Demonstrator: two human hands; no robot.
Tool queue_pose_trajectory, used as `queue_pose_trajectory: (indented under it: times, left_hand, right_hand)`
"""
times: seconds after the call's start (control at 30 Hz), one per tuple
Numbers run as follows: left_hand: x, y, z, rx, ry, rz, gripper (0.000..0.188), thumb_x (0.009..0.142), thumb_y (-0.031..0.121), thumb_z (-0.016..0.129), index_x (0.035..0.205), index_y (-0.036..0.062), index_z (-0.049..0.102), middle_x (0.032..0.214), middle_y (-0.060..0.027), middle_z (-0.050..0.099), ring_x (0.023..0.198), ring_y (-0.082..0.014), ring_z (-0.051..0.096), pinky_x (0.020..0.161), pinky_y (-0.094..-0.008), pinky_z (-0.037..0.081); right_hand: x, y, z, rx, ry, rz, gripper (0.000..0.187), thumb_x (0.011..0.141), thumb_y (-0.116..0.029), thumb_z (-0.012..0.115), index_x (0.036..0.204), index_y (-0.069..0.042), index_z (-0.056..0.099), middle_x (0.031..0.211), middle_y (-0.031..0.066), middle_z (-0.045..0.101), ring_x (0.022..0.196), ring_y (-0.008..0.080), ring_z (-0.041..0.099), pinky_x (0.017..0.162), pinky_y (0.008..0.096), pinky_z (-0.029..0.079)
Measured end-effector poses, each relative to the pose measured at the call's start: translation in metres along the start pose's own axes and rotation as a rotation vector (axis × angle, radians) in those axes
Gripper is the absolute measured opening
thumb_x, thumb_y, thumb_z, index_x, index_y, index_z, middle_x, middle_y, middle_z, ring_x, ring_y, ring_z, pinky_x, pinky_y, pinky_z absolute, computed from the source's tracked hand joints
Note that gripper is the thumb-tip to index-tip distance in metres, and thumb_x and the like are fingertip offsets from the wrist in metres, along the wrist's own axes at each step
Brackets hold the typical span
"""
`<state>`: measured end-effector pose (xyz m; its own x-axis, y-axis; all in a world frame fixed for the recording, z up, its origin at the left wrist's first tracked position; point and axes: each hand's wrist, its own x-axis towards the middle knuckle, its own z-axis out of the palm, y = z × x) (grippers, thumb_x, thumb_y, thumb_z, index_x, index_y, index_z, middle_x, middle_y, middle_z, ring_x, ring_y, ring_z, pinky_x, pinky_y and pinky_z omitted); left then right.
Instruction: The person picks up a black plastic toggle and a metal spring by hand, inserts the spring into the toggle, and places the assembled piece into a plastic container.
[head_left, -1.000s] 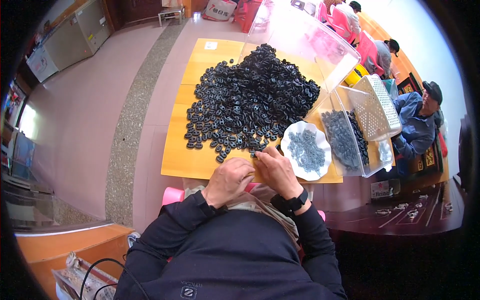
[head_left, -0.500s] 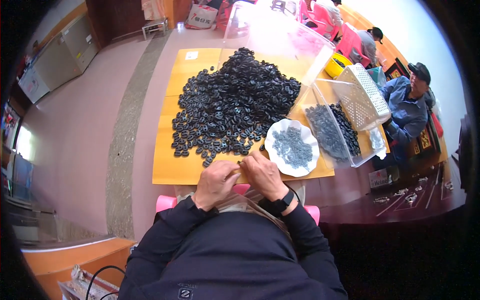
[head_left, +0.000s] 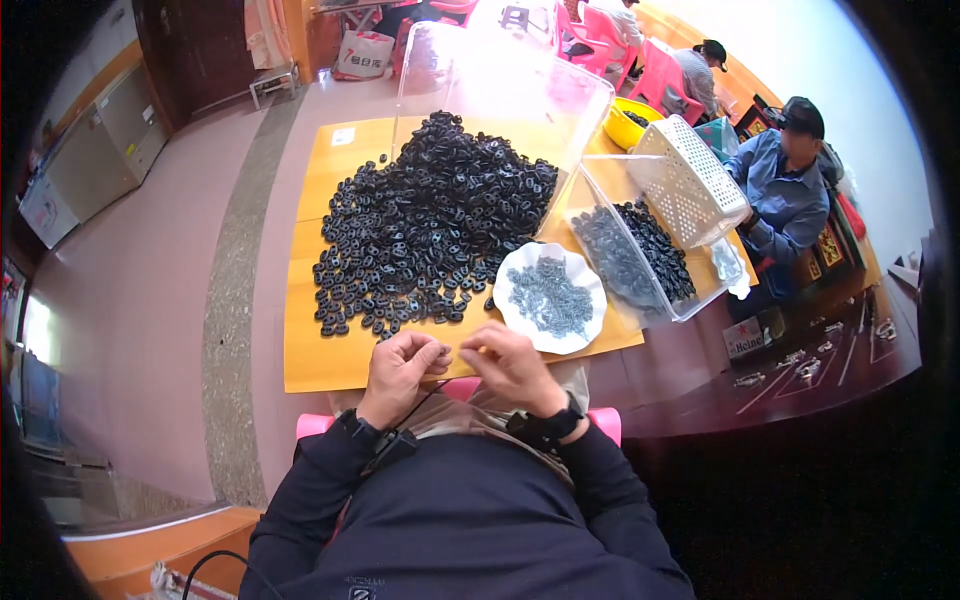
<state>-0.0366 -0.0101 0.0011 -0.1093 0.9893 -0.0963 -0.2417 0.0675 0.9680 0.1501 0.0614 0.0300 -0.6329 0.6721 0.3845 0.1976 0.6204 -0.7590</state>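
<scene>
My left hand [head_left: 400, 375] is at the table's near edge, below the heap, thumb and fingertips pressed together in a pinch. Whatever lies in that pinch is too small and covered to make out. Just to its right is my right hand [head_left: 512, 368], its fingers bent but apart from the thumb, with nothing visible between them. Beyond both hands spreads a large heap of small black oval plastic pieces with holes [head_left: 430, 215]. A white scalloped plate [head_left: 515, 333] next to my right hand carries a pile of small grey metal-looking parts [head_left: 552, 297].
Right of the plate stands a clear plastic bin [head_left: 688, 312] with more black pieces, a white perforated basket [head_left: 690, 180] against it. A large clear tub [head_left: 590, 110] lies behind the heap. A yellow bowl [head_left: 622, 130] and a seated person [head_left: 785, 190] are farther right.
My hands, close together over a small dark piece before, have drawn apart. The right fingers have loosened, while the left stays pinched. The whole view has shifted somewhat.
</scene>
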Motion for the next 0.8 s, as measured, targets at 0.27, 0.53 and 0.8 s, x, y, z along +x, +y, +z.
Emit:
queue_pose_trajectory:
  times: [0.27,0.53,0.8]
  left_hand:
    - [0.002,-0.003,-0.001,-0.163,-0.022,-0.034,0.012,0.094,0.011,0.059,0.096,-0.0005,0.059,0.089,-0.0089,0.067,0.076,-0.0139,0.067,0.07,-0.0281,0.058]
    - [0.001,0.0,0.001,-0.156,-0.002,-0.06,0.01,0.091,0.009,0.063,0.095,-0.0005,0.061,0.085,-0.0074,0.067,0.074,-0.013,0.066,0.068,-0.0272,0.058]
    - [0.001,-0.003,0.001,-0.21,0.031,-0.058,0.011,0.089,0.006,0.065,0.096,-0.0019,0.063,0.086,-0.0087,0.068,0.074,-0.0137,0.067,0.07,-0.027,0.058]
  right_hand:
    - [-0.008,0.02,-0.07,-0.607,0.104,0.264,0.014,0.08,-0.009,0.066,0.093,-0.005,0.068,0.089,0.0129,0.063,0.082,0.0332,0.064,0.069,0.0396,0.05]
    - [-0.003,0.028,-0.072,-0.697,-0.008,0.351,0.012,0.082,-0.016,0.064,0.088,-0.006,0.068,0.086,0.0139,0.063,0.083,0.0357,0.063,0.072,0.0442,0.049]
    - [-0.007,0.042,-0.07,-0.618,0.094,0.278,0.006,0.08,-0.009,0.065,0.083,-0.006,0.068,0.083,0.013,0.064,0.078,0.0335,0.063,0.069,0.0401,0.05]
